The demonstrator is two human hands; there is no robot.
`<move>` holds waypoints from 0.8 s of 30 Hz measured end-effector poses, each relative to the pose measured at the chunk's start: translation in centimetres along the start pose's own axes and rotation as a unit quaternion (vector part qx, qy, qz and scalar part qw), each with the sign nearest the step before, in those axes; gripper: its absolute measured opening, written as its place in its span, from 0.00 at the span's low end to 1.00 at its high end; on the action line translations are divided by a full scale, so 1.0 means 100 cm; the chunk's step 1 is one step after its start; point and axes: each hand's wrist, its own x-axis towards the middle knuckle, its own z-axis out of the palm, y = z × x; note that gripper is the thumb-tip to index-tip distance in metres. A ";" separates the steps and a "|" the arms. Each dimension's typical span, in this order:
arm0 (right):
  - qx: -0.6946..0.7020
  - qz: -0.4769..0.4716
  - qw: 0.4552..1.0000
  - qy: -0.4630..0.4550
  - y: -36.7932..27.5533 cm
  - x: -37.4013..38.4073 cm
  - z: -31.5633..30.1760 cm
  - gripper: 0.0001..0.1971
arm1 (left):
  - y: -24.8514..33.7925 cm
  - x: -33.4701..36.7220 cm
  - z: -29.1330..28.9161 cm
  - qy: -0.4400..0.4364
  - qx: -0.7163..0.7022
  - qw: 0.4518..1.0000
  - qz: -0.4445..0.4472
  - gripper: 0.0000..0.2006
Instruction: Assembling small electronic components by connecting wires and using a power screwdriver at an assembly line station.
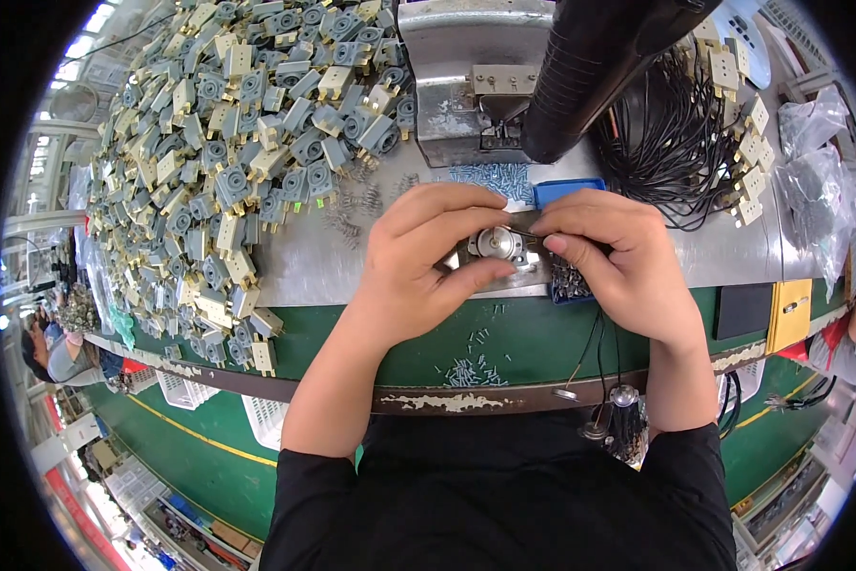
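My left hand [414, 252] curls around a small round metal part [495, 245] with a flange and a centre pin, thumb at its near side and fingers at its far side. The part sits at a metal fixture below the press head. From the right, my right hand [623, 257] pinches a thin dark wire [526, 232] close to the part's upper right edge. The wire's end is hidden by the fingertips. Under my right hand is a blue bin [573, 300] of small metal pieces, partly covered.
A big heap of grey housings [233, 181] with brass tabs fills the left. Behind my hands stand a metal press [447, 105] and a black cylinder [580, 76]. Screws [490, 176], springs [357, 205], black cables [652, 143] and loose screws [471, 371] lie around. Wired metal parts [623, 395] hang at the edge.
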 end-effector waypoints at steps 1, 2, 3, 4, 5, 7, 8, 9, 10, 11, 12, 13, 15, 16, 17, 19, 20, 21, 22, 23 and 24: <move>-0.001 0.013 1.000 -0.015 0.000 0.000 -0.001 0.06 | 0.000 0.000 0.000 -0.009 0.026 0.999 0.019 0.21; -0.001 0.013 1.000 -0.015 0.001 0.000 -0.001 0.06 | 0.000 -0.001 0.002 -0.009 0.026 0.999 0.019 0.21; 0.003 0.017 1.000 -0.020 0.003 0.000 -0.001 0.06 | 0.002 -0.004 0.004 -0.020 -0.022 0.999 -0.034 0.20; 0.008 0.020 0.999 -0.024 0.003 0.000 -0.001 0.06 | 0.003 -0.006 0.007 -0.031 -0.070 0.993 -0.087 0.20; 0.008 0.020 0.999 -0.024 0.003 0.000 -0.002 0.06 | 0.003 -0.008 0.010 -0.031 -0.070 0.993 -0.087 0.20; 0.008 0.048 0.998 -0.044 0.001 0.000 -0.003 0.05 | 0.003 -0.010 0.014 -0.037 -0.090 0.989 -0.114 0.20; 0.008 0.048 0.998 -0.044 0.002 0.000 -0.002 0.05 | 0.002 -0.011 0.016 -0.037 -0.090 0.989 -0.114 0.20; 0.000 0.047 0.998 -0.038 0.004 -0.001 0.000 0.05 | 0.000 -0.011 0.017 -0.038 -0.084 0.989 -0.112 0.19; -0.009 0.046 0.998 -0.032 0.006 -0.001 0.001 0.05 | -0.001 -0.011 0.018 -0.039 -0.079 0.990 -0.110 0.19; -0.009 0.047 0.998 -0.032 0.006 -0.001 0.002 0.05 | -0.002 -0.011 0.018 -0.039 -0.079 0.990 -0.110 0.19; -0.026 0.040 0.998 -0.029 0.006 -0.001 0.002 0.05 | -0.002 -0.011 0.018 -0.045 -0.079 0.989 -0.112 0.19; -0.043 0.033 0.998 -0.026 0.007 -0.001 0.002 0.05 | -0.002 -0.011 0.018 -0.051 -0.080 0.989 -0.115 0.19; -0.052 0.027 0.998 -0.026 0.008 -0.001 0.002 0.06 | -0.003 -0.009 0.020 -0.055 -0.085 0.988 -0.116 0.18; -0.061 0.019 0.998 -0.025 0.009 -0.001 0.003 0.06 | -0.002 -0.008 0.020 -0.060 -0.088 0.987 -0.117 0.18; -0.061 0.019 0.998 -0.027 0.009 -0.001 0.003 0.06 | -0.002 -0.007 0.019 -0.058 -0.089 0.987 -0.118 0.18; -0.083 0.006 0.996 -0.025 0.008 -0.001 0.004 0.06 | -0.002 -0.006 0.019 -0.058 -0.082 0.988 -0.113 0.18; -0.083 0.007 0.996 -0.027 0.007 -0.001 0.004 0.06 | -0.003 -0.007 0.020 -0.056 -0.083 0.988 -0.114 0.18; -0.092 0.008 0.995 -0.025 0.007 -0.001 0.005 0.06 | -0.004 -0.008 0.020 -0.054 -0.088 0.989 -0.110 0.18; -0.100 0.009 0.995 -0.023 0.006 -0.002 0.005 0.06 | -0.006 -0.009 0.020 -0.052 -0.092 0.989 -0.105 0.18; -0.101 0.009 0.995 -0.025 0.006 -0.002 0.005 0.06 | -0.007 -0.009 0.020 -0.050 -0.093 0.989 -0.106 0.18; -0.123 -0.003 0.992 -0.032 0.006 -0.002 0.004 0.06 | -0.008 -0.008 0.019 -0.059 -0.091 0.989 -0.100 0.18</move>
